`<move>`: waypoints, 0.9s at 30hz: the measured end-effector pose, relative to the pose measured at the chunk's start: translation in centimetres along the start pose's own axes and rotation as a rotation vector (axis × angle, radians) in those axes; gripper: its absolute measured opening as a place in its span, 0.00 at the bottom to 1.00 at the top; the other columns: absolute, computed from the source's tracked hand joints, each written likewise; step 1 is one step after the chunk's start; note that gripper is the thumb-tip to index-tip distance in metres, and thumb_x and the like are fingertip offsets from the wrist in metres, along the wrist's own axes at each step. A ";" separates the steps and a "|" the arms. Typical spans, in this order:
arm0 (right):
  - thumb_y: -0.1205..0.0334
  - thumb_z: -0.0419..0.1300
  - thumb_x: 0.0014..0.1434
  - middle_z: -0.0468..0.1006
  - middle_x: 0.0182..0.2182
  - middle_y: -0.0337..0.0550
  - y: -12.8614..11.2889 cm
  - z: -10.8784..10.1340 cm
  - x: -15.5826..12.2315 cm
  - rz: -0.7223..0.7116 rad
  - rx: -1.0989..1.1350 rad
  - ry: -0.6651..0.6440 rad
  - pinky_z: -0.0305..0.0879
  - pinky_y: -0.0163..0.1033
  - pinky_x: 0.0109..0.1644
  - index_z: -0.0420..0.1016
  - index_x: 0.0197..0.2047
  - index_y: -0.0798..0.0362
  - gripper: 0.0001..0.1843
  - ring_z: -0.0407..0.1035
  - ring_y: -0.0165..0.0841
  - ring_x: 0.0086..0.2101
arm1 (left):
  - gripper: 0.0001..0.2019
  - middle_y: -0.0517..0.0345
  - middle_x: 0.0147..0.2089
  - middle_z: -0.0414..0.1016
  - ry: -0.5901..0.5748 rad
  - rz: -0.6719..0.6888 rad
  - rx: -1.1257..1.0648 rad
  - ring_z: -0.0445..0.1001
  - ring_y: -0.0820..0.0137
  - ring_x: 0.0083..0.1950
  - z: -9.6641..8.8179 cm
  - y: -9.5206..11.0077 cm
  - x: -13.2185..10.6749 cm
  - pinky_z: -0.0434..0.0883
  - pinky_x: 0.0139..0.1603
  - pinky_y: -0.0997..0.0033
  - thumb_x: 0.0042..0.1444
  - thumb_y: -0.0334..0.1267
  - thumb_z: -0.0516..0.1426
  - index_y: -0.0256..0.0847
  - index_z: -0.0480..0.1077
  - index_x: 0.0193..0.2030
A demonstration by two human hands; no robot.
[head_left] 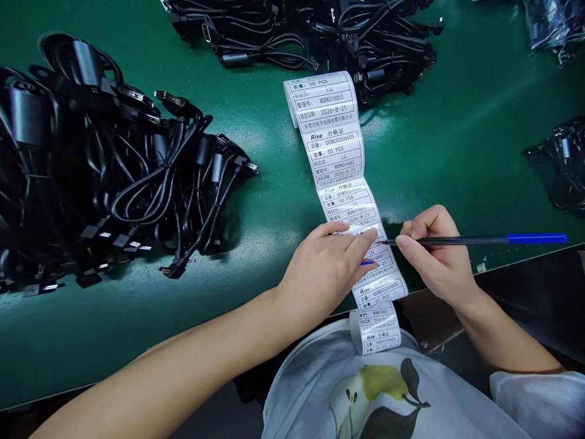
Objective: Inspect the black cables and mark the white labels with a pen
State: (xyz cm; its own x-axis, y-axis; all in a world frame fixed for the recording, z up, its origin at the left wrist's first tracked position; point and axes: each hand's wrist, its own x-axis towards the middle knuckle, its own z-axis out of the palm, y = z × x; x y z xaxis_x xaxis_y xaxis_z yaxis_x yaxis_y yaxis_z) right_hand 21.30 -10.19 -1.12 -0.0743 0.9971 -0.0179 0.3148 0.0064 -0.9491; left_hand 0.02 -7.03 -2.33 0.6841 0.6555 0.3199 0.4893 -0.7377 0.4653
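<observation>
A long strip of printed white certificate labels runs up the green table from my lap, with curled ends at both far and near sides. My left hand lies flat across the strip, its fingertips pressing the paper. My right hand grips a black pen with a blue end. The pen's tip rests on the label just beside my left fingers. A small blue bit shows under my left fingertips, but I cannot tell what it is.
Heaps of coiled black cables with connectors lie to the left, and more lie at the far side. Black cables in clear plastic sit at the right. The table's near edge runs close to my body.
</observation>
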 end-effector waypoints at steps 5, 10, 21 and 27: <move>0.60 0.62 0.65 0.60 0.27 0.36 0.1 -0.1 0.2 0.012 0.071 0.040 0.53 0.40 0.29 0.61 0.34 0.47 0.12 0.54 0.32 0.25 | 0.16 0.61 0.31 0.78 -0.015 -0.004 0.006 0.78 0.72 0.33 0.0 0.0 0.0 0.73 0.54 0.65 0.66 0.40 0.56 0.32 0.67 0.56; 0.59 0.62 0.65 0.65 0.29 0.37 0.0 0.3 0.6 -0.102 0.021 0.286 0.62 0.42 0.33 0.67 0.39 0.45 0.06 0.62 0.34 0.27 | 0.15 0.60 0.30 0.78 -0.028 0.027 0.063 0.78 0.71 0.32 -0.1 0.5 -0.3 0.73 0.54 0.64 0.67 0.38 0.55 0.31 0.66 0.57; 0.64 0.63 0.65 0.74 0.58 0.43 -0.1 0.4 0.9 -0.197 -0.372 -0.048 0.66 0.54 0.61 0.65 0.58 0.42 0.21 0.69 0.44 0.58 | 0.14 0.59 0.32 0.78 -0.054 0.048 -0.028 0.78 0.70 0.34 -0.7 1.2 -1.0 0.75 0.47 0.66 0.68 0.36 0.52 0.32 0.66 0.57; 0.65 0.64 0.64 0.74 0.58 0.43 -0.3 0.4 0.6 -0.188 -0.346 -0.082 0.62 0.58 0.64 0.65 0.58 0.41 0.22 0.68 0.45 0.59 | 0.14 0.58 0.32 0.79 0.089 -0.084 0.142 0.78 0.68 0.37 -2.1 -1.7 0.3 0.73 0.49 0.64 0.66 0.40 0.56 0.38 0.68 0.56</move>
State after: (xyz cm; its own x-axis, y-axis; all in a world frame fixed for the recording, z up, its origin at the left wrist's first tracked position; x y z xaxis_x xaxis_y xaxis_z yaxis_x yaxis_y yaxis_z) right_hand 20.81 -9.59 -0.97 -0.2317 0.9668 0.1073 0.5875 0.2270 -0.7768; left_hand -1.79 -5.23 -1.30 0.5902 0.7228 0.3595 0.6183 -0.6911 0.3743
